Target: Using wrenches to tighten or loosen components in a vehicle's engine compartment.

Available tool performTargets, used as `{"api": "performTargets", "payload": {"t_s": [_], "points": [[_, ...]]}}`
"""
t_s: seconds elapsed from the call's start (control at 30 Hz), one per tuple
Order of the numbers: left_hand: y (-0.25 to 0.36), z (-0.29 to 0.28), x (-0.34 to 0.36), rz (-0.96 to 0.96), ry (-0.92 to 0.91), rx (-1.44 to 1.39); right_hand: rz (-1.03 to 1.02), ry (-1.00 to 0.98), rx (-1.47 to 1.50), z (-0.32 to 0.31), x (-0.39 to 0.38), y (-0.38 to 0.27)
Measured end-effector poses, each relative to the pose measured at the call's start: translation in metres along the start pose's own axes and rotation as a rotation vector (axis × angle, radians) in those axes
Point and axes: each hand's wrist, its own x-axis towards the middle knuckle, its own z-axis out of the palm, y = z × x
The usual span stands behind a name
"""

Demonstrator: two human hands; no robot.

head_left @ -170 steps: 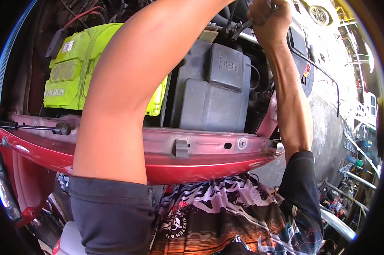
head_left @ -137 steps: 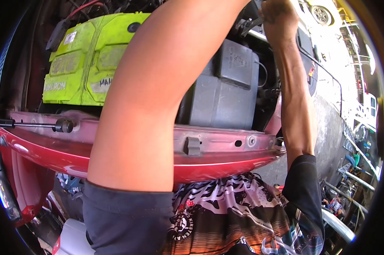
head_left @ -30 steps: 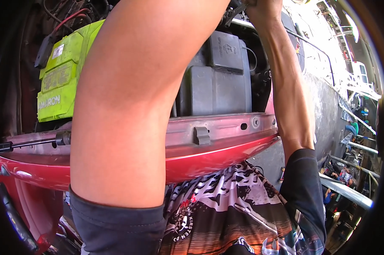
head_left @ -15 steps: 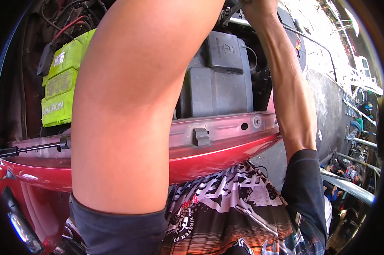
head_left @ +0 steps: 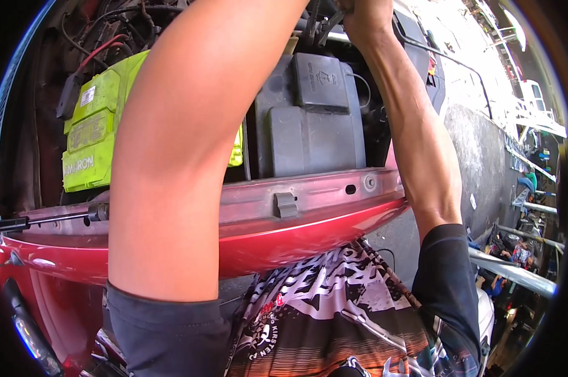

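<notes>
My left arm (head_left: 171, 163) reaches up across the open engine bay of a red vehicle, and its hand lies beyond the top edge. At the top, my right hand (head_left: 367, 22) is partly cut off, its fingers curled and mostly hidden. What it grips I cannot make out. Close beside it are dark metal parts (head_left: 323, 30), too unclear to name. Below sits a black plastic housing (head_left: 315, 141) with a raised lid and a thin cable loop. A lime-green car battery (head_left: 88, 141) stands left of it, partly behind my left arm.
The red front panel (head_left: 309, 235) of the vehicle runs between me and the bay, with a metal bracket (head_left: 285, 205) on its ledge. A black gas strut (head_left: 64, 217) lies at left. Wires (head_left: 102, 50) rise behind the battery. Metal rails (head_left: 516, 273) and people are farther right.
My right hand and forearm have shifted slightly left and down in the picture. My left arm has swung a little left, uncovering more of the black housing and a bit of green.
</notes>
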Motion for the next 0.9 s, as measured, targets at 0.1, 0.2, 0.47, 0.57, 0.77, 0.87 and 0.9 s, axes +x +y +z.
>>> {"api": "performTargets", "payload": {"t_s": [0.1, 0.2, 0.47, 0.57, 0.77, 0.87, 0.9], "points": [[0.000, -0.005, -0.002, 0.051, 0.020, 0.074, -0.054, 0.017, -0.073, 0.003, -0.006, 0.001], [0.001, -0.007, -0.001, 0.048, -0.017, -0.038, -0.086, -0.060, -0.086, -0.007, -0.008, -0.001], [-0.021, -0.021, 0.007, 0.035, -0.095, -0.442, 0.086, -0.430, -0.189, -0.004, -0.004, -0.031], [0.015, -0.030, -0.021, -0.193, -0.265, -0.587, 0.119, -0.475, -0.233, -0.033, 0.006, -0.037], [-0.018, -0.045, -0.030, -0.269, -0.341, -0.348, 0.223, -0.518, 0.068, -0.047, 0.029, -0.029], [-0.018, -0.053, -0.049, -0.418, -0.397, -0.328, 0.271, -0.487, 0.078, -0.063, 0.041, -0.016], [-0.014, -0.054, -0.053, -0.477, -0.433, -0.327, 0.277, -0.355, -0.004, -0.068, 0.042, -0.008]]}}
